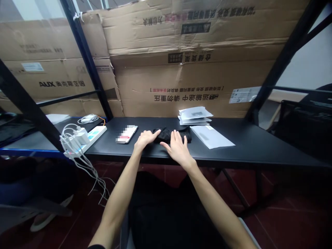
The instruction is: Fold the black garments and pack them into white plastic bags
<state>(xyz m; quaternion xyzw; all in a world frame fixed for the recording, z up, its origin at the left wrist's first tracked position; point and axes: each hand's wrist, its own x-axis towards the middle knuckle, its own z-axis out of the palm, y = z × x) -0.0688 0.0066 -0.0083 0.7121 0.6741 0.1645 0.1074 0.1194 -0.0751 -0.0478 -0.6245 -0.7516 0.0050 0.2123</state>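
A dark, folded bundle of black cloth (pixel 164 135) lies on the black table in front of me, its exact kind hard to make out. At its left end is my left hand (pixel 145 139), with the thumb stretched out onto the cloth and the fingers only partly visible. My right hand (pixel 178 148) lies palm down over the near side of the bundle, fingers extended and thumb spread to the left. It covers part of the cloth. A flat white packet (pixel 212 136) lies just right of the bundle.
Behind that packet is a stack of white packets (pixel 195 116). A phone (pixel 127 134) lies to the left. Beyond it, a white power strip (pixel 94 135) carries chargers and dangling cables (pixel 97 178). Cardboard (pixel 192 76) stands behind the black table (pixel 259 141), between dark metal posts.
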